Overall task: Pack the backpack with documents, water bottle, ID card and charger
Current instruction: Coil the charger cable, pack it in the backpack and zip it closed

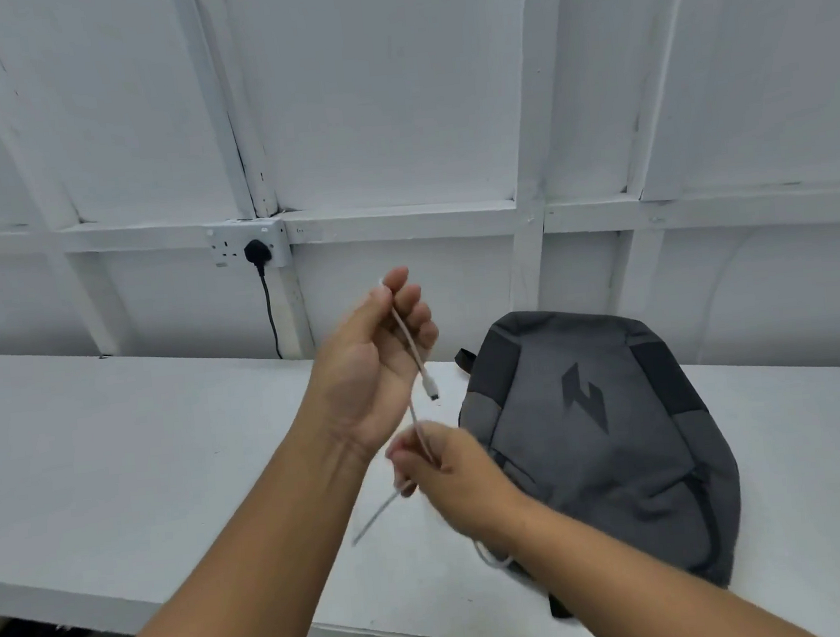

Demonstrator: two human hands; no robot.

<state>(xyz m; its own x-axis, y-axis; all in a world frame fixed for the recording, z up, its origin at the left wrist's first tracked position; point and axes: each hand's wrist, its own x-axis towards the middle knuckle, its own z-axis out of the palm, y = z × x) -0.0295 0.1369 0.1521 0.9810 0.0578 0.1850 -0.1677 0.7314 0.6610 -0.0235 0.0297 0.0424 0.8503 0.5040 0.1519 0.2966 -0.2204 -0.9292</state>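
Left grip (376, 368) is raised, palm toward camera, fingers curled round the cable (413, 349) just behind its connector (432, 391), which hangs free below the fingers. Right grip (451, 468) is lower, pinching the same cable further along. It's motion-blurred, so finger detail is poor. Slack leaves below the right grip: one blurred run toward near-left, one loop under the wrist, close to the surface (139, 444).

My read: one end anchored high, other hand gathering length. Looks like coiling into a bundle before stowing, since loose cable would tangle in the bag.

No charger brick visible; can't tell if the far end has one.

Backpack (596, 435) lies flat on the surface, right of both grips, logo panel up, top toward the wall. Right forearm overlaps its near-left edge. No open zip or mouth visible from here, so contents unknown. Documents, bottle and ID card not in view; packed or elsewhere, can't tell.

Next likely needs a finished bundle, a hand free for the zip and a compartment opened.

Behind: wall socket (229, 246) with black plug (254, 251), lead dropping behind the surface. Separate from the white cable, as far as I can see.
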